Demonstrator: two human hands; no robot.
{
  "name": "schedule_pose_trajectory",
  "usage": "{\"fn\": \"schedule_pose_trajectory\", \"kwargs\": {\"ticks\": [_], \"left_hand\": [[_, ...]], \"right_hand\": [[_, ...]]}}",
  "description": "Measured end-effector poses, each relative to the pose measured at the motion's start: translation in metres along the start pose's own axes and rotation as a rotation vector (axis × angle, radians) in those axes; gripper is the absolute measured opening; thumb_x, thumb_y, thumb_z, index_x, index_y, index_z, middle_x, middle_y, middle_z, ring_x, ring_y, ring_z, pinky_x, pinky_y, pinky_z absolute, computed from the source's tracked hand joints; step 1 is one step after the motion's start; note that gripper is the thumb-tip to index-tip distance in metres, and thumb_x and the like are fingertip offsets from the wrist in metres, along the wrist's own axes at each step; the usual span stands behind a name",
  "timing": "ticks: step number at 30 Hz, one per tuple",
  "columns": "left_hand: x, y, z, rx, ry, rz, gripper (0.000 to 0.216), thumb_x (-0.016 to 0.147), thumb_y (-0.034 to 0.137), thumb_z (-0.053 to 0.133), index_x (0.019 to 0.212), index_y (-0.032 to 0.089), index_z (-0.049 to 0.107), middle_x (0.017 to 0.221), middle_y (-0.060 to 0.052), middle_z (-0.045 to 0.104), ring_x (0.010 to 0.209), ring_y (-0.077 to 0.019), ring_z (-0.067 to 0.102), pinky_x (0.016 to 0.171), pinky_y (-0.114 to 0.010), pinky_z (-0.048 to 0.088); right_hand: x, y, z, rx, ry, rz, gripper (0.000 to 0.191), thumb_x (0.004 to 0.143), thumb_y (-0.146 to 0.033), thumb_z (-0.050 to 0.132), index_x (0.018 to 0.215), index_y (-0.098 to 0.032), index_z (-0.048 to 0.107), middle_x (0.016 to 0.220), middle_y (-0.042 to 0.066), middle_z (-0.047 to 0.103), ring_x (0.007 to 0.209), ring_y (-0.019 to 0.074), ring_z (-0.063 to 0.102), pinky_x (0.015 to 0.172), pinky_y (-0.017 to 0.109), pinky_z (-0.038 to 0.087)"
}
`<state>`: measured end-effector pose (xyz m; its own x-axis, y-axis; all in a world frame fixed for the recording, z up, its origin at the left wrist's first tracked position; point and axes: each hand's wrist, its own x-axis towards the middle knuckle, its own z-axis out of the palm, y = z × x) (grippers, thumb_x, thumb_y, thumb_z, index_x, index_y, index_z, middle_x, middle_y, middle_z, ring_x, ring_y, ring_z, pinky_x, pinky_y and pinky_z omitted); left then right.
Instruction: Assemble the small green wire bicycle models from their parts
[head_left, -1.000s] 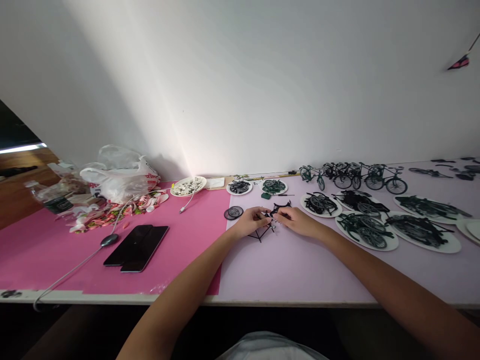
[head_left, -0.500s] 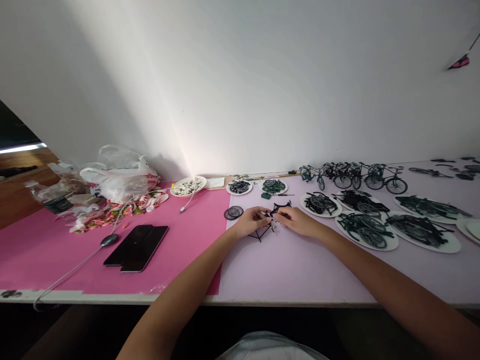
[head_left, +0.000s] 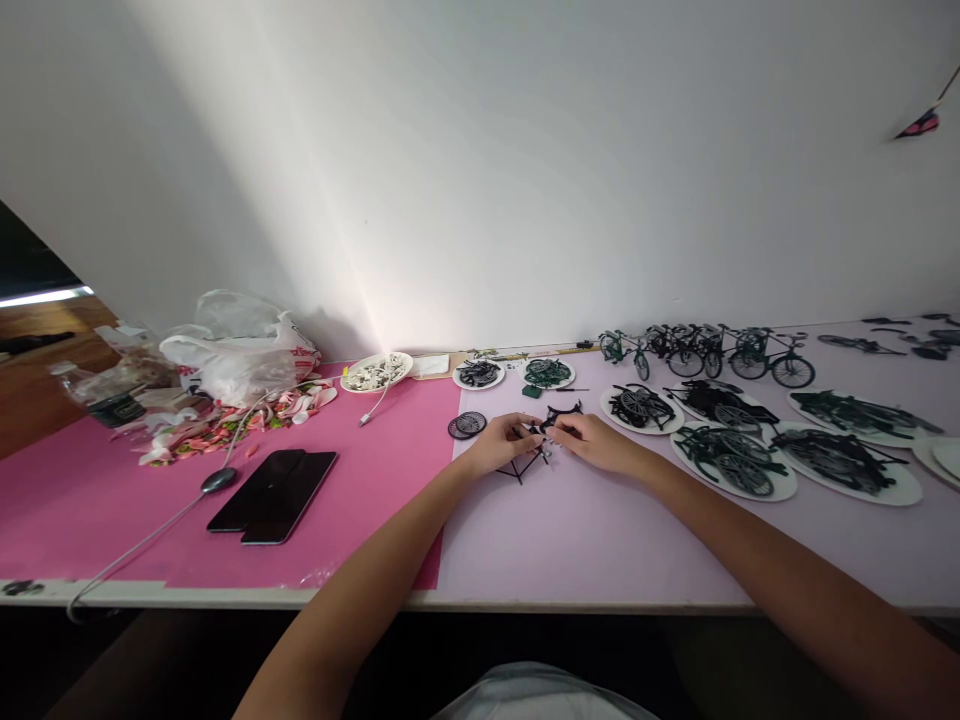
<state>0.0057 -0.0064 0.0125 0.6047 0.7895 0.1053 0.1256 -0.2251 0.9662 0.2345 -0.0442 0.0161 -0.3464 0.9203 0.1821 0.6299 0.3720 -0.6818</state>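
Observation:
My left hand (head_left: 501, 441) and my right hand (head_left: 595, 441) meet over the pale lilac mat, fingers pinched on a small black toy bicycle frame (head_left: 529, 456) held between them. Thin black struts of the frame stick out below my left hand. A loose black handlebar piece (head_left: 564, 410) lies just behind the hands. Two small black wheels (head_left: 467, 425) rest to the left of my left hand.
White plates with black and green bicycle parts (head_left: 733, 460) fill the right side; finished toy bicycles (head_left: 705, 352) line the wall. Small plates (head_left: 547, 373) and a bowl of pale pieces (head_left: 376, 372) sit behind. A dark phone (head_left: 272, 482), cable and plastic bags (head_left: 236, 350) lie on the pink mat.

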Motion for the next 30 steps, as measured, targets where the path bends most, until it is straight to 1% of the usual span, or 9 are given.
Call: {"fn": "schedule_pose_trajectory", "kwargs": {"ticks": [6, 11, 25, 30], "left_hand": [[0.0003, -0.0003, 0.0003, 0.017, -0.001, -0.003, 0.061, 0.078, 0.050, 0.082, 0.123, 0.010, 0.067, 0.074, -0.003, 0.070, 0.073, -0.0171, 0.067, 0.073, -0.028, 0.049], [0.0001, 0.0006, 0.0004, 0.038, 0.001, -0.004, 0.059, 0.079, 0.049, 0.082, 0.122, 0.011, 0.068, 0.076, -0.004, 0.071, 0.074, -0.0171, 0.067, 0.074, -0.028, 0.049], [-0.0014, 0.0031, 0.0005, 0.046, 0.001, -0.001, 0.059, 0.080, 0.050, 0.081, 0.122, 0.012, 0.068, 0.074, -0.003, 0.071, 0.074, -0.0176, 0.068, 0.073, -0.028, 0.050], [-0.0012, 0.0038, 0.0007, 0.040, 0.001, -0.009, 0.060, 0.080, 0.050, 0.081, 0.122, 0.010, 0.068, 0.072, -0.003, 0.070, 0.073, -0.0174, 0.067, 0.073, -0.028, 0.049]], "right_hand": [[0.0002, 0.0003, 0.0005, -0.016, -0.009, 0.001, 0.051, 0.099, -0.066, 0.042, 0.080, -0.020, 0.055, 0.072, -0.001, 0.053, 0.064, 0.0153, 0.045, 0.059, 0.028, 0.033], [0.0002, 0.0001, 0.0000, 0.000, -0.008, 0.008, 0.051, 0.098, -0.066, 0.043, 0.078, -0.020, 0.055, 0.070, -0.001, 0.053, 0.062, 0.0155, 0.045, 0.058, 0.028, 0.033], [0.0012, 0.0021, 0.0006, -0.020, -0.012, 0.002, 0.051, 0.099, -0.066, 0.042, 0.080, -0.020, 0.057, 0.070, -0.001, 0.053, 0.063, 0.0159, 0.046, 0.059, 0.028, 0.034], [0.0012, 0.0014, 0.0003, -0.020, -0.006, -0.004, 0.050, 0.099, -0.064, 0.043, 0.085, -0.020, 0.061, 0.074, 0.001, 0.057, 0.065, 0.0165, 0.048, 0.060, 0.028, 0.035]]}}
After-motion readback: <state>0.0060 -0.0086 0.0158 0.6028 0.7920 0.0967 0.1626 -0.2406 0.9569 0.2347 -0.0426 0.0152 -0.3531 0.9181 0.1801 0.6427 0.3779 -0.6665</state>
